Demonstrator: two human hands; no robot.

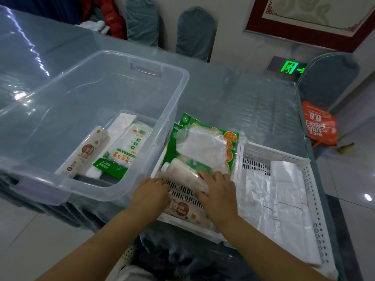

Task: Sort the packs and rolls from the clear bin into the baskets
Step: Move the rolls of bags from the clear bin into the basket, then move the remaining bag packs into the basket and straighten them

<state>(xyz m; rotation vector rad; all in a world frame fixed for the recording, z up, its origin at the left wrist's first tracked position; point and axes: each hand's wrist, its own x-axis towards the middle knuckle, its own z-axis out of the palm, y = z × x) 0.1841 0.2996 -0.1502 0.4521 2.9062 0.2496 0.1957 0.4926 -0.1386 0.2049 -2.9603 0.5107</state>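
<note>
**Both hands in the middle basket, one roll gripped**

Head view, the only one: a clear bin (60, 110) is seen on the bench (253, 102), with a brown-labelled roll (89, 151) and a green-and-white glove pack (121, 153) left inside; "100" can just be made out on the pack, the rest is too blurry to read. Just beside the bin, the middle basket (182, 191) is stacked with green packs (203, 142). A pale roll (182, 173) is clasped by the right hand (219, 191), fingers curled around its near end. The left hand (150, 193) is laid flat on the basket's left rim, grip loose, nothing held. Another brown-labelled roll (180, 209) lies under the wrists. White bags (284, 189) fill the right basket (316, 199).
</note>
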